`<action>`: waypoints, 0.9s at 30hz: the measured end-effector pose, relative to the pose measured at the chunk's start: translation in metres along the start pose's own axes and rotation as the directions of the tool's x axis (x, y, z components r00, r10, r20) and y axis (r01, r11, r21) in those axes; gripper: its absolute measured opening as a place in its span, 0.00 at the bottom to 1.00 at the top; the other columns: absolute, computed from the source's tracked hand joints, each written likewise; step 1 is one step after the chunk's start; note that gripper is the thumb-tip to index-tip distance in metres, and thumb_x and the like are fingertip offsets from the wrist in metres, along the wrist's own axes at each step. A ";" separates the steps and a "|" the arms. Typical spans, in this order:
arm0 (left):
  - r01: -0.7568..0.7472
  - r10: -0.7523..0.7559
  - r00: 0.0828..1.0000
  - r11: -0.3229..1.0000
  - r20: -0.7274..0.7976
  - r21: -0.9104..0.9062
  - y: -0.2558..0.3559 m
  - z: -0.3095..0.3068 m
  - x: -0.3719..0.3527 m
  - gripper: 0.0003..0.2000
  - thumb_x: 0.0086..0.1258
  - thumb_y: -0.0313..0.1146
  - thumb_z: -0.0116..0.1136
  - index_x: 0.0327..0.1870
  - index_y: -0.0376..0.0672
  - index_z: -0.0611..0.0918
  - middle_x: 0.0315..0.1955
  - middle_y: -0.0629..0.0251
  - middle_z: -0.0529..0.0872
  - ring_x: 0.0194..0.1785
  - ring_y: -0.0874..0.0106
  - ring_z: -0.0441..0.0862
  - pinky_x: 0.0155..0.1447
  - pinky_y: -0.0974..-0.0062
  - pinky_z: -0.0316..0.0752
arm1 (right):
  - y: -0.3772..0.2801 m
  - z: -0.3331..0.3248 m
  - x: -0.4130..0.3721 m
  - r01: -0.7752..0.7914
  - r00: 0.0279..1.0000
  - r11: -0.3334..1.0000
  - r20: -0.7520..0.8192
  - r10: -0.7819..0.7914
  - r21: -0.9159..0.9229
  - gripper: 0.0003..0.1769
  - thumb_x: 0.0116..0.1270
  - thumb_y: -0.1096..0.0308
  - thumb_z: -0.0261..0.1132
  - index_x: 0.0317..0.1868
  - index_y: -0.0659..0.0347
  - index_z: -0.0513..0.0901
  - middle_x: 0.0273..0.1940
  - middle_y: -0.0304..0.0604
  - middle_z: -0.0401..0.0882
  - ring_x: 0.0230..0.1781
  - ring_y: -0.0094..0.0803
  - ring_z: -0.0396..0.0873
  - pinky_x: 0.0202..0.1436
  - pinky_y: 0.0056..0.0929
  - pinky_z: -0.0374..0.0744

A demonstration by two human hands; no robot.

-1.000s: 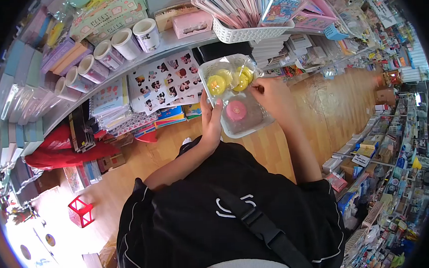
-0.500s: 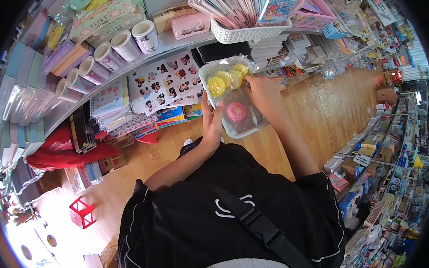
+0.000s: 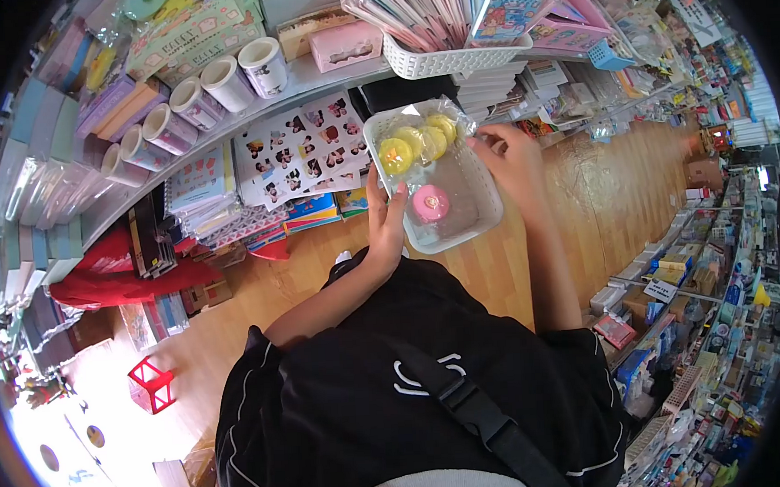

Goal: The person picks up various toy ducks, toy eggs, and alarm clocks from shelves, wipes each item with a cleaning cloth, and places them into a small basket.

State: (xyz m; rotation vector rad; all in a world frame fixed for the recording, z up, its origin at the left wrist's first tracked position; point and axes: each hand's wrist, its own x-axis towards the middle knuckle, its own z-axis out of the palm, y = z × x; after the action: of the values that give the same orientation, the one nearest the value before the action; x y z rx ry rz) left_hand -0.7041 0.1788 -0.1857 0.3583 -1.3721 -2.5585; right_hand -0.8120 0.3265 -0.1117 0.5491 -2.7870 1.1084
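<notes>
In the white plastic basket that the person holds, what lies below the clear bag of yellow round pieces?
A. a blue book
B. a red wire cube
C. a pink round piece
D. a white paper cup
C: a pink round piece lies alone on the floor of the white plastic basket, just below the clear bag of yellow round pieces. The left hand grips the basket's side.
</notes>
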 end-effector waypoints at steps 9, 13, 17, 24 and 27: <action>-0.051 0.050 0.999 0.996 0.018 0.076 0.004 0.000 -0.003 0.29 0.67 0.31 0.44 0.65 0.39 0.45 0.57 0.54 0.62 0.58 0.70 0.62 0.59 0.73 0.58 | -0.034 -0.019 -0.025 -0.171 0.951 0.983 0.272 0.146 0.071 0.16 0.50 0.64 0.64 0.37 0.65 0.78 0.34 0.49 0.77 0.34 0.42 0.76 0.37 0.35 0.72; -0.129 0.123 0.991 0.983 0.046 0.133 0.000 0.002 -0.004 0.29 0.67 0.30 0.44 0.65 0.40 0.45 0.56 0.54 0.63 0.57 0.70 0.63 0.58 0.73 0.60 | -0.022 0.020 -0.046 0.134 0.959 0.967 0.273 -0.072 -0.219 0.21 0.52 0.62 0.64 0.43 0.66 0.76 0.34 0.51 0.77 0.32 0.40 0.75 0.37 0.33 0.73; -0.123 0.119 0.992 0.986 0.038 0.115 0.000 0.000 -0.005 0.29 0.66 0.30 0.45 0.65 0.41 0.45 0.55 0.53 0.64 0.56 0.70 0.64 0.57 0.74 0.62 | -0.029 0.023 -0.044 0.001 0.909 0.974 0.407 0.093 -0.225 0.25 0.49 0.60 0.65 0.45 0.66 0.74 0.39 0.53 0.75 0.39 0.44 0.74 0.43 0.34 0.72; -0.131 0.132 0.991 0.983 0.000 0.127 0.000 -0.002 -0.005 0.29 0.66 0.30 0.45 0.65 0.41 0.45 0.55 0.53 0.64 0.55 0.70 0.65 0.55 0.74 0.63 | -0.017 0.034 -0.049 0.113 0.938 0.990 0.337 -0.080 -0.080 0.23 0.46 0.63 0.68 0.41 0.66 0.73 0.35 0.51 0.76 0.36 0.42 0.76 0.39 0.34 0.73; -0.142 0.141 0.990 0.982 0.014 0.125 0.002 -0.002 -0.005 0.29 0.67 0.30 0.44 0.65 0.42 0.45 0.55 0.54 0.64 0.56 0.69 0.65 0.55 0.74 0.63 | -0.027 0.024 -0.045 -0.318 0.853 0.933 0.480 0.204 0.168 0.22 0.46 0.66 0.68 0.42 0.65 0.74 0.33 0.50 0.76 0.32 0.41 0.76 0.36 0.31 0.73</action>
State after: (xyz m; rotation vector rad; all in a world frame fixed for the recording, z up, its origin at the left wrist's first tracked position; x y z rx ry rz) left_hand -0.6982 0.1771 -0.1844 0.2643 -1.5074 -2.3677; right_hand -0.7588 0.3057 -0.1212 0.5146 -3.2273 1.5768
